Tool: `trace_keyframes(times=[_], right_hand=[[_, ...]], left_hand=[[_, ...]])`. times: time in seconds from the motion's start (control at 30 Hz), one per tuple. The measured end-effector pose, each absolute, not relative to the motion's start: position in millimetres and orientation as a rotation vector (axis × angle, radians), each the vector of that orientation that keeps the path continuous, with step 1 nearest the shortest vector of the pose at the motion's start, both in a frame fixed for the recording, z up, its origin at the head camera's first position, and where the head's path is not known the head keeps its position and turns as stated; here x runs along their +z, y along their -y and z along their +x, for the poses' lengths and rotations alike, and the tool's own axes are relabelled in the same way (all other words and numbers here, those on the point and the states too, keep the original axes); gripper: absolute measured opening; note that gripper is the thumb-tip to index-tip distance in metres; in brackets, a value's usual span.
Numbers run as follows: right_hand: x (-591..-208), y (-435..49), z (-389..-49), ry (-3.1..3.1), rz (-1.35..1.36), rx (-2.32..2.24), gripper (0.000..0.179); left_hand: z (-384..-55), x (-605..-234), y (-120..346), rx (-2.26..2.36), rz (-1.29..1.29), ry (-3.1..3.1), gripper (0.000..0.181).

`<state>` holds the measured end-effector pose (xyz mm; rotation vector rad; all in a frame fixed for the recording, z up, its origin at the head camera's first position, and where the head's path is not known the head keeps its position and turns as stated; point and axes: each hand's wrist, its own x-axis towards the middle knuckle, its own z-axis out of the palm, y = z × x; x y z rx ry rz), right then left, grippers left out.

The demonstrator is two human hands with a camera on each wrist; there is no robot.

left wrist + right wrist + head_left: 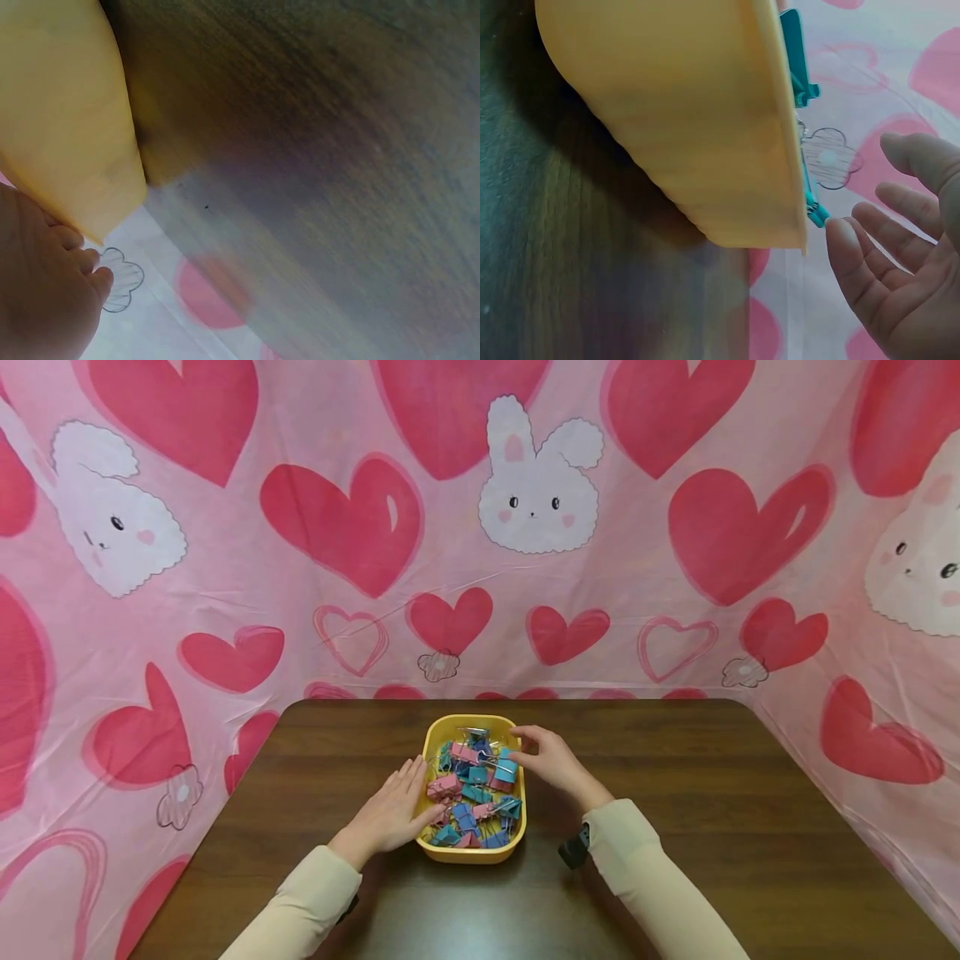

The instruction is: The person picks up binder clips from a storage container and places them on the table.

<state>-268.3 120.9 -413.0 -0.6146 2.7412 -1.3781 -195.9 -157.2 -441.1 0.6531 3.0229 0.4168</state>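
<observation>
Seemingly, work is barely beginning: all visible clips (477, 774) are lying in the tub (472, 857), the left hand (386, 812) resting straight-fingered at nine o'clock, the right hand (557, 765) hovering, loosely curved, at two, neither visibly gripping anything.

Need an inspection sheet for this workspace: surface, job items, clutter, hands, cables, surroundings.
Surface: dark brown wood-grain table, glare toward the near side.
Job items: yellow rounded-rectangular tub holding a jumbled pile of pink, blue and teal binder clips with metal handles.
Clutter: nothing seen outside the tub.
Left hand: at the tub's left rim, fingers straight, thumb over the rim.
Right hand: at the right rim, fingers apart, one tip beside a teal clip; contact unclear.
Cables: nothing seen.
Surroundings: pink cloth backdrop printed with red hearts and white rabbits.
</observation>
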Motion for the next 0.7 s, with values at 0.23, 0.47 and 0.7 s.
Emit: trace_keyframes(times=[0.23, 0.47, 0.7], right_hand=[[-421.9, -109.6, -282.0, -2.711, -0.648, -1.283, 0.042], [-428.0, -102.7, -287.0, -2.727, -0.769, -1.174, 0.045], [-430.3, -97.1, -287.9, -2.766, -0.843, -0.964, 0.037]], left_hand=[[-196.2, -440.8, 157.3, 0.435, 0.647, -3.015, 0.081], [-196.9, -441.8, 158.2, 0.434, 0.640, -3.010, 0.082], [-197.5, -441.9, 158.3, 0.459, 0.624, -2.993, 0.083]])
